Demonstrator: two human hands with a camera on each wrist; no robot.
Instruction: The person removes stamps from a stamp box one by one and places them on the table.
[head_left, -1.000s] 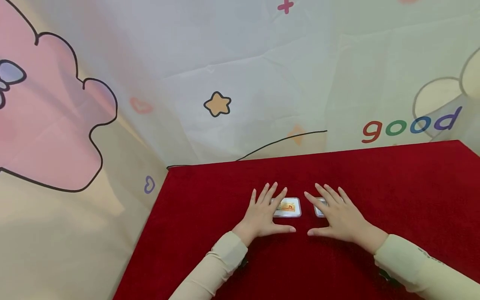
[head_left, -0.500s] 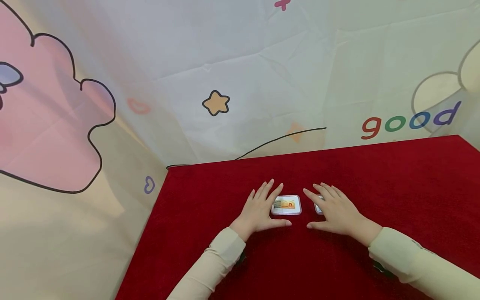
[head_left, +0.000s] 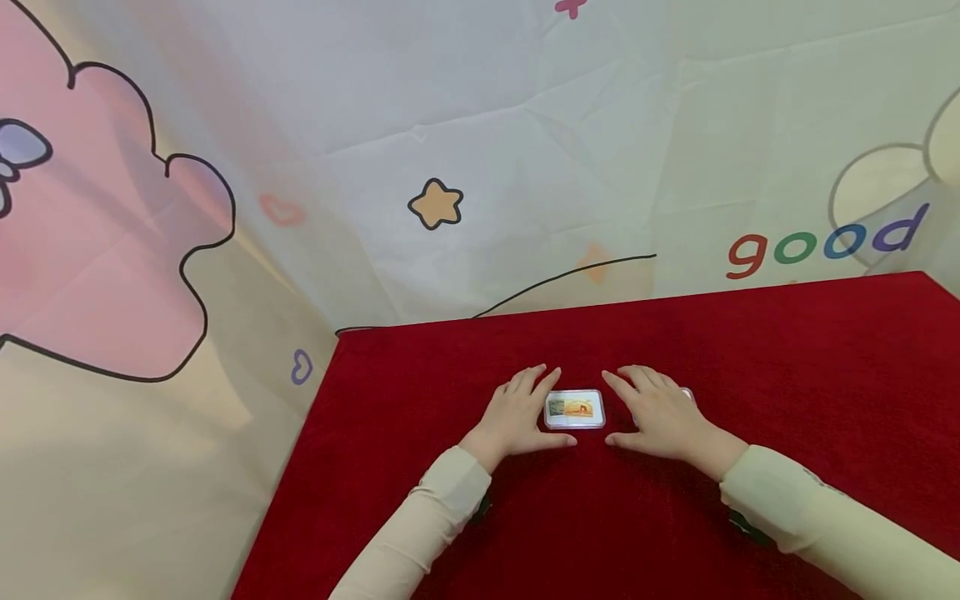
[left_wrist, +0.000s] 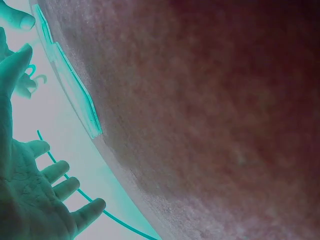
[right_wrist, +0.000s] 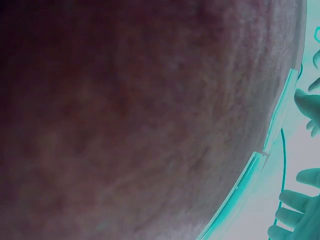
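A flat clear case (head_left: pixel 597 408) with a small orange-and-green picture on white lies on the red cloth, between the two hands. My left hand (head_left: pixel 513 421) is at its left end, thumb and fingers spread apart, index fingertip overlapping its upper left corner in the head view. A second clear case (head_left: pixel 687 394) is mostly hidden under my right hand (head_left: pixel 667 421); only slivers of its edges show. That hand's thumb and fingers are also spread, pointing left. In the left wrist view, the palm of my left hand (left_wrist: pixel 35 195) faces the cases with nothing in it.
Red cloth (head_left: pixel 600 517) covers the table, with its far edge against a printed fabric backdrop (head_left: pixel 525 192). The backdrop also runs along the left side. Sleeves (head_left: pixel 435 517) reach in from the front.
The right hand has shifted left over its case, whose right corner now peeks out beyond the knuckles. The left hand's fingers have drawn slightly off the picture case, showing more of it.
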